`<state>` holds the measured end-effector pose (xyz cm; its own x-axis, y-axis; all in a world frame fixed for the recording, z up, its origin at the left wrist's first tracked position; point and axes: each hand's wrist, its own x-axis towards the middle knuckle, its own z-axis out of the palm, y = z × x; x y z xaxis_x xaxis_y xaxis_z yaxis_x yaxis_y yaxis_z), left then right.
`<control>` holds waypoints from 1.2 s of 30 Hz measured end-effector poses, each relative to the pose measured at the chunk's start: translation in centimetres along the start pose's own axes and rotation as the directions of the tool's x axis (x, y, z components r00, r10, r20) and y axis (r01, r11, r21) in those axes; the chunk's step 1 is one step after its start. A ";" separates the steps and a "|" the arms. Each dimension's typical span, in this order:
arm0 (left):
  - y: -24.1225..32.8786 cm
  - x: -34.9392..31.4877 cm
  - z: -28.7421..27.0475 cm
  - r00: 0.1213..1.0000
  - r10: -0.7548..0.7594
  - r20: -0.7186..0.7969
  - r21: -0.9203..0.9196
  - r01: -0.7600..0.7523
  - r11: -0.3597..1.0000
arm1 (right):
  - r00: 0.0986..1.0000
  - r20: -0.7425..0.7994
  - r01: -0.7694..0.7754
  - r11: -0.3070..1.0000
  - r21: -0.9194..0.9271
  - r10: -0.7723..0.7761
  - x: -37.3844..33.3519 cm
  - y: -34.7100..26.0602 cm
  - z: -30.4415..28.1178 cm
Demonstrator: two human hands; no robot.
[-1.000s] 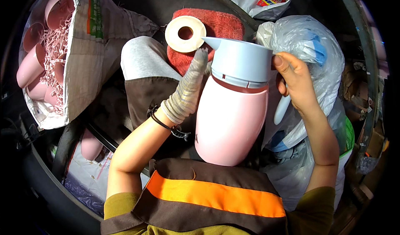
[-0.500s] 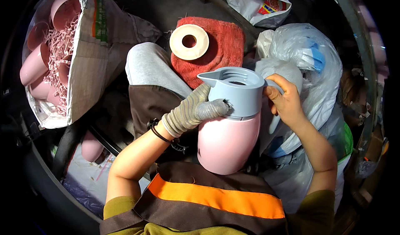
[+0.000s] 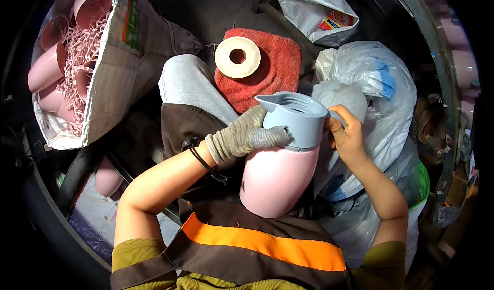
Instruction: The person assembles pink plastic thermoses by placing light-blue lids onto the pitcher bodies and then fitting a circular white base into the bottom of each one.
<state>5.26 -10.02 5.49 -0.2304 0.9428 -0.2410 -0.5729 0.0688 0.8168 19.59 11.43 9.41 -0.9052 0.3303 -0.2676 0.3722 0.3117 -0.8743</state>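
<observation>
A thermos jug with a pink body point(image 3: 278, 179) and a grey-blue spouted collar point(image 3: 293, 125) leans in my lap, its top end tipped to the right. The collar's threaded mouth is uncovered. My left hand point(image 3: 242, 136), in a worn striped knit glove, is wrapped around the collar from the left, thumb across its front. On the other side my bare right hand point(image 3: 347, 133) pinches the upper part of the jug's handle, close to the collar. Most of the handle is hidden by that hand.
A cream-coloured ring point(image 3: 250, 44) lies on a folded red towel point(image 3: 278, 69) beyond the jug. At left, a white woven sack point(image 3: 110, 92) holds pink shells and shavings. Clear plastic bags point(image 3: 396, 110) bulge at right; a white bag point(image 3: 309, 7) sits farther back.
The jug has tilted more, its collar shifting slightly right and down and its base a little left. Both hands keep their hold and move with it. The whole view has shifted slightly.
</observation>
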 end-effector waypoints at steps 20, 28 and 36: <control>-0.3 -0.3 -0.5 1.000 -0.019 -0.006 0.102 0.020 0.995 | 0.966 0.201 -0.184 0.978 0.098 0.162 1.0 -0.3 -0.3; 1.3 -0.1 1.7 0.999 0.009 0.032 0.215 -0.016 0.977 | 0.803 0.596 0.229 0.928 -0.295 -0.009 3.2 -7.7 -2.1; 0.7 -0.1 2.4 0.992 0.093 0.089 0.374 -0.120 0.920 | 0.791 0.608 0.234 0.952 -0.199 -0.067 2.0 -6.8 -2.1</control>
<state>6.77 -9.26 7.32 -0.2118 0.9704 -0.1164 -0.2055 0.0722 0.9760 15.72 11.86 15.72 -0.8660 -0.3012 -0.3992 0.1835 0.5511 -0.8140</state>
